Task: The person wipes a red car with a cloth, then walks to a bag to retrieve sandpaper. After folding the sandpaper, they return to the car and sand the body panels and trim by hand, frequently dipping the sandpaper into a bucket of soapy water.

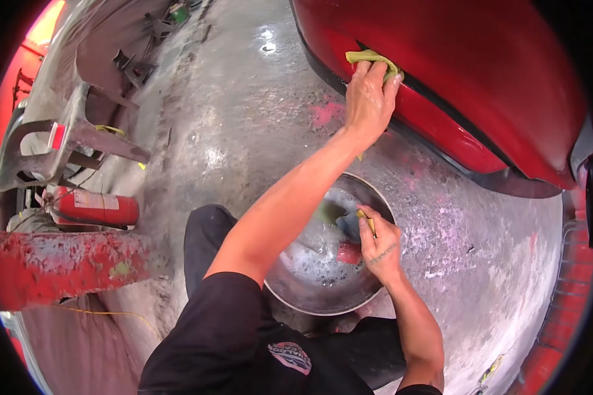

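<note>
Ahead, your left hand (369, 99) has its fingers curled on a yellow cloth (375, 59), its long axis crosswise at the red panel's (468, 59) left edge. Nearer the basin (311, 310), your right hand (382, 247) pinches something small and yellowish, hard to identify.

The left hand (370, 99) reaches forward; the right hand (381, 245), lower, seems curled.

At six o'clock, the black shirt (207, 329) has curved letters that look like "NALGOR". At four o'clock, the right hand (380, 245) has inked letters, too blurry to read. At nine o'clock, the fire extinguisher (122, 209) has a label (96, 200) with words too small to read.
</note>
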Tool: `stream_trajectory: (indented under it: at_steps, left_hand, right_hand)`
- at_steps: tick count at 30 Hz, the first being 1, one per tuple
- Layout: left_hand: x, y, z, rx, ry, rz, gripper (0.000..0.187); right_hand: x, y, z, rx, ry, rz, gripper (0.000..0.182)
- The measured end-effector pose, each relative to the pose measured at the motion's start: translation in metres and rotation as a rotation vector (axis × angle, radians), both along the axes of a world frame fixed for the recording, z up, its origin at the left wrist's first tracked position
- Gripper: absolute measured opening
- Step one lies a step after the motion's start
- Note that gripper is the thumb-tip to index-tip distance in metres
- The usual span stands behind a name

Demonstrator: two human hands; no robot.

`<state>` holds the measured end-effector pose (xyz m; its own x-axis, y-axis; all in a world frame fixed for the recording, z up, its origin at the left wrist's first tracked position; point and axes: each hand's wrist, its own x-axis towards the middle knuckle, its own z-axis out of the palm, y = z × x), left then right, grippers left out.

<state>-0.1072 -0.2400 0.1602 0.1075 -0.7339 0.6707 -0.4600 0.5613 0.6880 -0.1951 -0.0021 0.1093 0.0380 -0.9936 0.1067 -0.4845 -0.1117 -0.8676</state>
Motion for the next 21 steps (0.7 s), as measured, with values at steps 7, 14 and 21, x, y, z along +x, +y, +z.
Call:
stream_trajectory:
  at_steps: [7, 14, 21]
  left_hand:
    - [0.047, -0.017, -0.009, -0.021, -0.399, 0.005, 0.014]
    - [0.026, -0.006, -0.018, -0.092, -0.128, 0.026, 0.014]
    - [-0.014, -0.01, -0.004, -0.042, 0.006, 0.054, 0.018]
  right_hand:
    - [-0.002, 0.003, -0.003, 0.011, 0.034, -0.009, 0.026]
    - [-0.003, 0.003, -0.008, -0.025, 0.039, -0.017, 0.028]
    - [-0.004, 0.005, -0.007, 0.045, -0.018, -0.025, 0.029]
